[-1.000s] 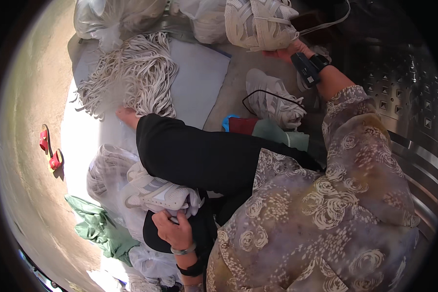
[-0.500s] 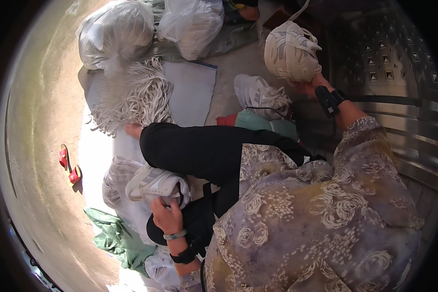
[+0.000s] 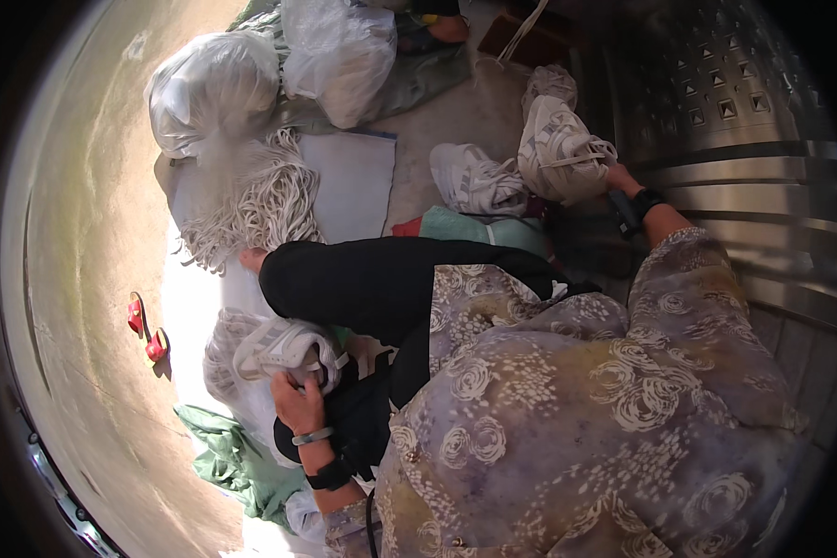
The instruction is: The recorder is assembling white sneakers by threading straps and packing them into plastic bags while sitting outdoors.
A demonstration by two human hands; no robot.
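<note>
My left hand [image 3: 299, 405] is closed on the opening of a pale sneaker [image 3: 274, 346], which rests beside my bent knee against a clear plastic bag [image 3: 228, 358]. Out to the far right, my right hand [image 3: 620, 179] grips another off-white sneaker [image 3: 560, 149] by its near end; some of its fingers are hidden behind the shoe. That sneaker hangs just beside a white laced sneaker [image 3: 479, 181] lying near a green and red cloth bundle [image 3: 479, 228]. Behind the held one, a further pale shoe or bundle [image 3: 551, 86] shows only partly.
A heap of off-white laces [image 3: 260, 200] spreads over a light board [image 3: 353, 181]. Stuffed plastic bags [image 3: 212, 93] stand at the far left. Green fabric [image 3: 237, 460] lies near my left arm, red sandals [image 3: 146, 327] farther left. A metal panel with slats [image 3: 716, 172] borders the right.
My right hand has brought its sneaker down and nearer, beside the white sneaker, uncovering the pale item behind. My left hand stays on its shoe. The whole view has shifted slightly.
</note>
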